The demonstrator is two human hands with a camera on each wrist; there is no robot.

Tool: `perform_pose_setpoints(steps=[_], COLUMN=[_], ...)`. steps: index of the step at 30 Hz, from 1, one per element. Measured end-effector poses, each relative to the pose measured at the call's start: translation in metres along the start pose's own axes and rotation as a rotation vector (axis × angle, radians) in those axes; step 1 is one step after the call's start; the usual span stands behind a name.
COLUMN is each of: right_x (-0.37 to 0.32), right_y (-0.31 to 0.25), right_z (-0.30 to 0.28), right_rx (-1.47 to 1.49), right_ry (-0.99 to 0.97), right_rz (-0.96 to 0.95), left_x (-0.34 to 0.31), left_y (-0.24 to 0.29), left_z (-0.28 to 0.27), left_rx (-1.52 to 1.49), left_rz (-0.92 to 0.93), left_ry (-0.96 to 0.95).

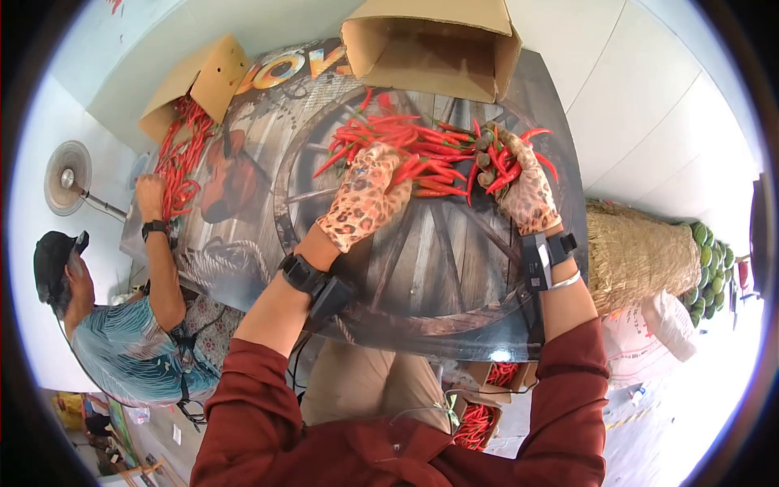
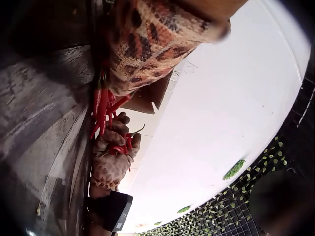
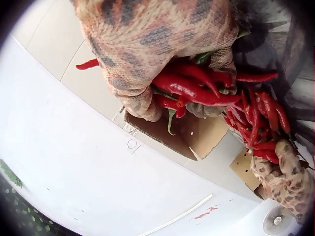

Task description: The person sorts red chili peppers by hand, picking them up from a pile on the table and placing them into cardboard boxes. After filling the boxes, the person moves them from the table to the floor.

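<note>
Red chillies (image 1: 438, 150) with green stems lie heaped on the printed table. My left hand (image 1: 369, 195), in a leopard-print glove, is at the heap's near left side; in the right wrist view its gloved fingers curl round some chillies (image 3: 266, 153). Several chillies (image 3: 184, 88) are gripped in my right hand (image 1: 523, 183), gloved alike, at the heap's right end. In the right wrist view its fingers and thumb bend round them, tips sticking out. The left wrist view shows the back of my left hand (image 2: 147, 49) close up, hiding its fingers.
An open cardboard box (image 1: 434, 49) lies on its side beyond the heap. At the left, another box (image 1: 215, 77) spills chillies beside a seated person (image 1: 130, 349) reaching onto the table (image 1: 389, 268). Boxes of chillies (image 1: 475, 426) stand below the near edge; a sack (image 1: 641, 341) is at right.
</note>
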State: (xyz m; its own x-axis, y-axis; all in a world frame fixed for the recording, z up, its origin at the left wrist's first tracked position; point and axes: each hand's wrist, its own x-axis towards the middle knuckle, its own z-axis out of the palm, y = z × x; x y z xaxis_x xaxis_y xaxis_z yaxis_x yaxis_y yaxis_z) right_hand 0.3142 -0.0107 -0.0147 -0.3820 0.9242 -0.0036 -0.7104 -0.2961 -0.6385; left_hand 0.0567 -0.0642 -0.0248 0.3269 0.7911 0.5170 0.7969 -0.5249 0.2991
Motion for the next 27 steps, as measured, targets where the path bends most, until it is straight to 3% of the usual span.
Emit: perform_pose_setpoints(steps=[2, 4, 6, 7, 13, 16, 17, 20, 21, 24, 25, 27], right_x=[-0.001, 0.000, -0.001, -0.002, -0.001, -0.002, -0.001, -0.001, -0.001, -0.001, 0.000, 0.000], right_y=[-0.002, -0.001, -0.001, -0.001, -0.002, -0.002, -0.003, -0.001, -0.001, -0.001, -0.001, -0.001], right_z=[0.003, 0.000, -0.002, -0.002, -0.001, -0.002, -0.003, -0.006, -0.006, -0.007, -0.007, -0.007], right_rx=[0.035, 0.022, 0.008, 0.009, 0.018, 0.014, 0.008, 0.020, 0.022, 0.007, 0.010, 0.012], right_ry=[-0.019, -0.028, -0.038, -0.030, -0.039, -0.053, -0.063, -0.043, -0.041, -0.034, -0.034, -0.033], right_rz=[0.011, 0.001, -0.004, -0.001, 0.000, 0.003, 0.006, 0.005, 0.004, -0.004, -0.002, 0.000], left_x=[0.000, 0.002, 0.003, 0.001, 0.006, 0.007, 0.008, 0.008, 0.010, 0.008, 0.008, 0.013], left_y=[0.000, -0.001, -0.001, -0.006, 0.007, 0.019, 0.024, 0.011, 0.005, 0.000, 0.006, 0.014], left_z=[0.008, 0.006, 0.004, 0.004, -0.001, -0.008, -0.011, -0.010, -0.010, -0.014, -0.011, 0.002], left_rx=[-0.028, 0.006, -0.213, -0.101, -0.145, -0.062, -0.061, 0.120, 0.011, 0.098, -0.006, -0.141], left_rz=[-0.072, -0.062, -0.096, 0.071, 0.086, 0.133, 0.069, 0.010, 0.052, 0.085, -0.013, -0.017], left_ry=[0.153, 0.141, 0.225, 0.263, 0.330, 0.226, 0.205, 0.269, 0.370, 0.345, 0.298, 0.290])
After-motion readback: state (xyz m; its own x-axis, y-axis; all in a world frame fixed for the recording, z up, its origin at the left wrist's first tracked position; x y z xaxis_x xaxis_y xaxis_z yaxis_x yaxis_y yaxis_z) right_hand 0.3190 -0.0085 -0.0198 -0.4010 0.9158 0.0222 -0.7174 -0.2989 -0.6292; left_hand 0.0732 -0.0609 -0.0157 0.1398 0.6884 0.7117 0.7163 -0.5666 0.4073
